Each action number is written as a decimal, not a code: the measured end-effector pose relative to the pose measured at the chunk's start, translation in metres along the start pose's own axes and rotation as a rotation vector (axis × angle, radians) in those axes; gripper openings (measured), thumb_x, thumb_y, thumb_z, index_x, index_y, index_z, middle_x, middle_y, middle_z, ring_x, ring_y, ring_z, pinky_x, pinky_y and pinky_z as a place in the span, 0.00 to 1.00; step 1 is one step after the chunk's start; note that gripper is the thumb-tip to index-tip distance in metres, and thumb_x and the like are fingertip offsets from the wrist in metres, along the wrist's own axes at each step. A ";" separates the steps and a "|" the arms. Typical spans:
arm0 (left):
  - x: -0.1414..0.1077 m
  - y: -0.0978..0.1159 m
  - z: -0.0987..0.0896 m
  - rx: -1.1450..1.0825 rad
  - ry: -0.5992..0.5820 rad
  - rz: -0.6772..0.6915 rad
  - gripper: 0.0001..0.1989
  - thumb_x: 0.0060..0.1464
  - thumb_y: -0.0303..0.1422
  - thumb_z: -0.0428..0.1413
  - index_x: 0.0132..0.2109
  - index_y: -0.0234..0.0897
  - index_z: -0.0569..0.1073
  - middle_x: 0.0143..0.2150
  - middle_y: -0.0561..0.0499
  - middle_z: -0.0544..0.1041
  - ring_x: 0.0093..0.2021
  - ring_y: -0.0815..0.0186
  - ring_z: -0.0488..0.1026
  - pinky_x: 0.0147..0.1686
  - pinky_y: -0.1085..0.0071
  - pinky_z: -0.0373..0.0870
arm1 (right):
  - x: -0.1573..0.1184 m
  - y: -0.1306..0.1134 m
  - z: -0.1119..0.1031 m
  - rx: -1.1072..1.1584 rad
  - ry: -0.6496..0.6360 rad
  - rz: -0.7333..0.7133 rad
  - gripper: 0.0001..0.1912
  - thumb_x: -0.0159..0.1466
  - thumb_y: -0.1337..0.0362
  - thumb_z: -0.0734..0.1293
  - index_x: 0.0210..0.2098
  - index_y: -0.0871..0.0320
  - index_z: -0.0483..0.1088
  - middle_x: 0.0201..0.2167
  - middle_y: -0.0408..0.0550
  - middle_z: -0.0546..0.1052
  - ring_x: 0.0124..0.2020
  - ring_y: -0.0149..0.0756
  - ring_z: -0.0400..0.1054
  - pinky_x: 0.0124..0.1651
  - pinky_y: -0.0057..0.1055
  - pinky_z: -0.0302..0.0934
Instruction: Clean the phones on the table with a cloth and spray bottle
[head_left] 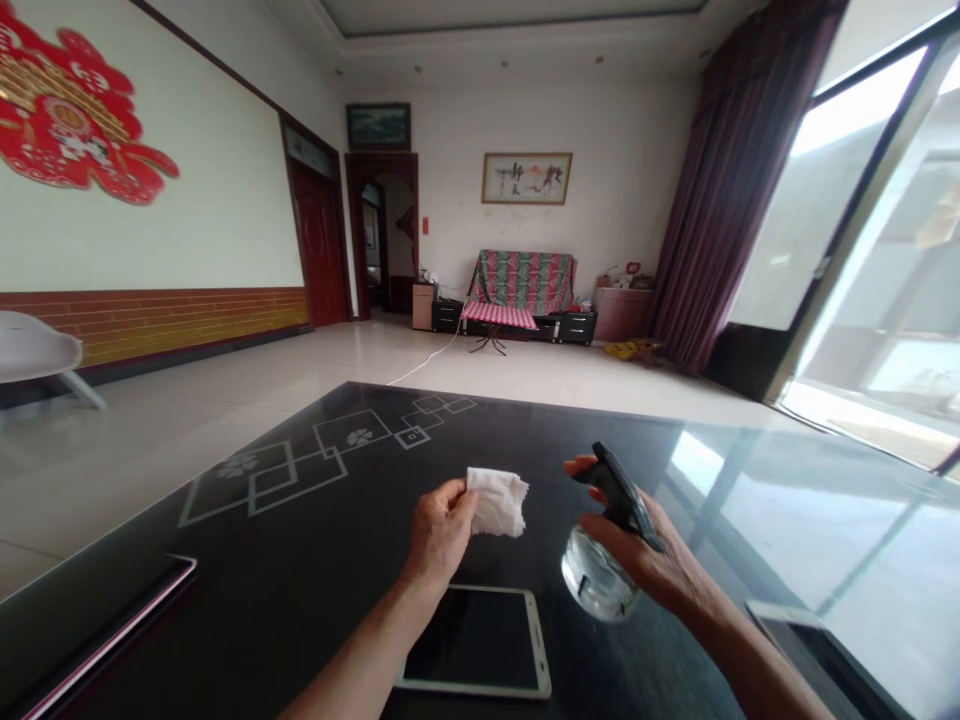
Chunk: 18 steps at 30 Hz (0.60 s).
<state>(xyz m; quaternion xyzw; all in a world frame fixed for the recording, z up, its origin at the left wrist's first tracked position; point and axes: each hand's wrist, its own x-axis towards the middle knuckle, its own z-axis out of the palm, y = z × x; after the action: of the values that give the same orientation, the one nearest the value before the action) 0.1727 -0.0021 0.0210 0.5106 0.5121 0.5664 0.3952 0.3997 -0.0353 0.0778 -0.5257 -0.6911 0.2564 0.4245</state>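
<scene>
My left hand [442,530] pinches the left side of a folded white cloth [498,502] between thumb and fingers. My right hand [637,545] grips a spray bottle [596,580] by its neck, with fingers at the black trigger head [621,490]. Clear liquid shows in the bottle's transparent body, and the nozzle points left towards the cloth. Below the cloth, a white-framed tablet [480,640] with a dark screen lies on the glossy black table [315,600]. My left forearm covers part of the tablet's left side.
A phone-like device [832,665] lies at the table's right, and a dark flat device with a pink edge [112,640] at its left. Beyond the table stand a white chair [34,345] and a small table with a checked cloth [499,316].
</scene>
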 end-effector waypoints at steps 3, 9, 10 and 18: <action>0.006 -0.002 -0.005 0.026 0.024 0.058 0.16 0.50 0.36 0.54 0.41 0.34 0.80 0.26 0.51 0.77 0.26 0.66 0.70 0.25 0.76 0.65 | -0.016 -0.029 0.011 0.098 -0.152 0.008 0.24 0.57 0.62 0.65 0.53 0.50 0.65 0.54 0.45 0.70 0.54 0.46 0.64 0.55 0.40 0.58; 0.006 0.002 -0.004 0.029 0.036 0.097 0.15 0.52 0.36 0.53 0.41 0.35 0.79 0.24 0.52 0.77 0.24 0.68 0.70 0.24 0.77 0.64 | -0.034 -0.056 0.033 0.189 -0.360 0.197 0.23 0.54 0.61 0.65 0.49 0.53 0.69 0.44 0.46 0.73 0.47 0.45 0.67 0.46 0.36 0.63; 0.005 0.003 -0.003 0.022 0.031 0.099 0.14 0.52 0.36 0.53 0.40 0.35 0.79 0.25 0.52 0.77 0.24 0.68 0.70 0.24 0.77 0.64 | -0.035 -0.058 0.036 0.187 -0.383 0.214 0.23 0.53 0.61 0.65 0.49 0.54 0.69 0.41 0.46 0.73 0.45 0.44 0.68 0.44 0.35 0.63; -0.001 0.005 0.001 0.003 0.005 0.116 0.15 0.52 0.36 0.53 0.41 0.34 0.79 0.28 0.50 0.80 0.28 0.64 0.73 0.27 0.76 0.67 | -0.032 -0.058 0.040 0.176 -0.373 0.274 0.21 0.51 0.62 0.64 0.45 0.56 0.70 0.31 0.42 0.70 0.32 0.35 0.65 0.32 0.28 0.59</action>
<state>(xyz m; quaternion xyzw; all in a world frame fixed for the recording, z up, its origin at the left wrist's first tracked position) 0.1744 -0.0033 0.0260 0.5388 0.4835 0.5888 0.3595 0.3383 -0.0804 0.0936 -0.5193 -0.6546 0.4635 0.2950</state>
